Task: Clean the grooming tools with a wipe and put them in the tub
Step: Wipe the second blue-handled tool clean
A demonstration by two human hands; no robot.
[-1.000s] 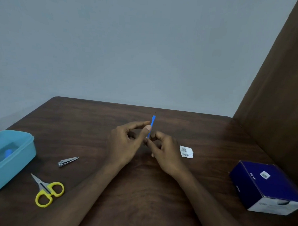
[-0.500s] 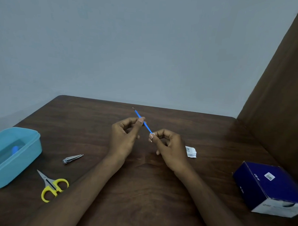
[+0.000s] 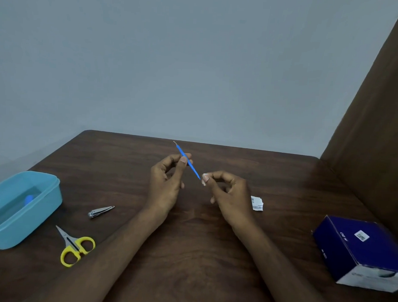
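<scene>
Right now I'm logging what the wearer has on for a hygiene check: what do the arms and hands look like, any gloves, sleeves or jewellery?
Both arms are bare up to the frame's bottom edge, with no sleeve in view. The left hand and the right hand wear no gloves. No ring, watch or bracelet shows on either hand or wrist. The fingernails look short and unpainted.

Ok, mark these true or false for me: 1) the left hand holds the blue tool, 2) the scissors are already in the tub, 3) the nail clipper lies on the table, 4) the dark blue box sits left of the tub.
1) True: the left hand pinches the blue tool, and the right hand pinches a small white wipe at its lower end.
2) False: the yellow scissors lie on the table beside the tub.
3) True: the nail clipper lies there, untouched.
4) False: the dark blue box is far right.
</scene>
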